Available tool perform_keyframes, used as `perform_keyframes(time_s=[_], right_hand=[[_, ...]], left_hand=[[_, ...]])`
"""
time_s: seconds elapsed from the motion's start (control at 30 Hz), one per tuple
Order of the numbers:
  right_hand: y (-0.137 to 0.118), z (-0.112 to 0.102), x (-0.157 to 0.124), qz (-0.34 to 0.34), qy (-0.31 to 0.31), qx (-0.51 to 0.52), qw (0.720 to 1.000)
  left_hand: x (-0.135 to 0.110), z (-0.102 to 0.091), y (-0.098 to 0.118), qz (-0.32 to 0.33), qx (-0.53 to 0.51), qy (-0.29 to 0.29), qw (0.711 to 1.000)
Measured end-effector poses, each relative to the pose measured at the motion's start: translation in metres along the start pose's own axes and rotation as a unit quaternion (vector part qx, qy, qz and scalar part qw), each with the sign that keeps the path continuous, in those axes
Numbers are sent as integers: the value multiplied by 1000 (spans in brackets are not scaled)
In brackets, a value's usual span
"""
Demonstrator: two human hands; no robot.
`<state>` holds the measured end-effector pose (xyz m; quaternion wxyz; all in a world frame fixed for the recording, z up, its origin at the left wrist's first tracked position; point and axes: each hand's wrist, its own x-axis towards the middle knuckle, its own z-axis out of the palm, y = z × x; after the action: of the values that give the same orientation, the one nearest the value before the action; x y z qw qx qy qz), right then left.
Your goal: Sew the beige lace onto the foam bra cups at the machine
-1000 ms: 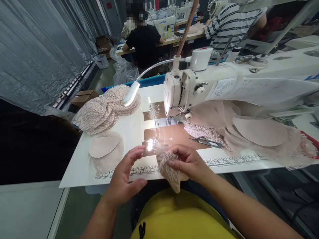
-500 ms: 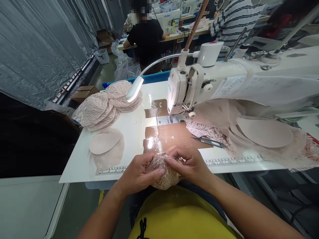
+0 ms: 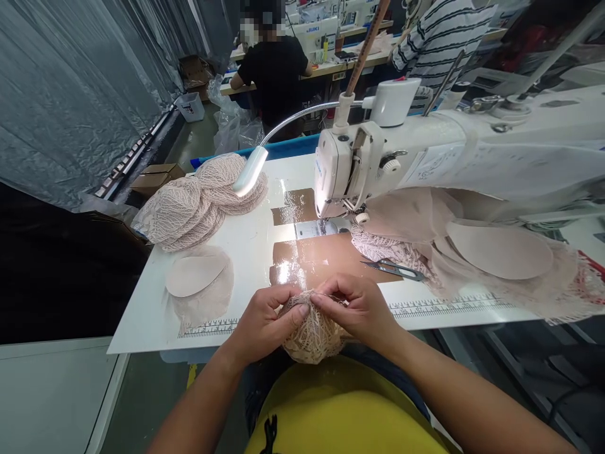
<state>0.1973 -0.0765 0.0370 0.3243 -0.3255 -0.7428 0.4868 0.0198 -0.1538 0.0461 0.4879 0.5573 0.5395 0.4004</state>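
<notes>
A beige lace bra cup (image 3: pixel 316 340) hangs over the front edge of the white table (image 3: pixel 255 252), its top edge pinched between both hands. My left hand (image 3: pixel 269 321) grips its left side, the thumb lying on the lace. On the other side my right hand (image 3: pixel 357 309) pinches the same edge between thumb and fingers. The fingertips of the two hands nearly meet. Just beyond them stands a white sewing machine (image 3: pixel 338 170), its needle area lit. Thread snips (image 3: pixel 394 269) lie right of my right hand.
Stacked lace cups (image 3: pixel 174 211) sit at the back left under a gooseneck lamp (image 3: pixel 250 171). A smooth cup pad (image 3: pixel 195 275) rests on sheer fabric at left. More pads (image 3: pixel 501 249) and lace pile up at right. A ruler strip (image 3: pixel 444 307) runs along the front edge. Two people work behind.
Both thumbs have shifted slightly along the top edge of the lace cup, and more of its rounded front shows below my hands. The whole view has moved a little.
</notes>
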Motion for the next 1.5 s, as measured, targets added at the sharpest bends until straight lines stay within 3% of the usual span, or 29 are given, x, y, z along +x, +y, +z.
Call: perform_keyframes(time_s=[0.2, 0.37, 0.53, 0.7, 0.8, 0.87, 0.97, 1.03, 1.1, 1.17, 1.23, 1.37, 1.43, 1.5], right_hand=[[3, -8, 6, 65, -88, 79, 991], [4, -12, 6, 99, -105, 156, 977], [6, -11, 8, 118, -109, 233, 959], [11, -8, 15, 135, -102, 278, 945], [13, -17, 20, 155, -88, 284, 942], [15, -31, 22, 168, -55, 265, 948], [22, -60, 21, 166, 8, 188, 968], [26, -76, 20, 148, 38, 126, 980], [26, -86, 23, 127, 46, 69, 988], [22, -90, 31, 112, 24, 2, 993], [16, -89, 43, 97, -14, -87, 991], [16, -78, 64, 36, -71, -258, 963], [23, -70, 67, 10, -95, -320, 943], [31, -62, 66, -1, -118, -376, 919]], left_hand=[[1, -1, -6, -8, -44, -27, 999], [4, -4, -10, -19, -139, -81, 987], [11, 2, -14, 0, -147, -39, 988], [18, 18, -17, -47, -260, 21, 964], [18, 7, -10, -87, -311, 107, 940], [15, -14, 1, -85, -291, 212, 929], [13, -51, 18, -21, -149, 404, 902], [20, -66, 25, 32, 2, 463, 886], [40, -64, 24, 87, 196, 423, 881], [69, -47, 16, 133, 392, 308, 857], [99, -19, 3, 107, 515, 187, 829], [132, 36, -22, 103, 542, 86, 830], [130, 50, -25, 104, 547, 57, 829], [123, 53, -19, 107, 550, 36, 828]])
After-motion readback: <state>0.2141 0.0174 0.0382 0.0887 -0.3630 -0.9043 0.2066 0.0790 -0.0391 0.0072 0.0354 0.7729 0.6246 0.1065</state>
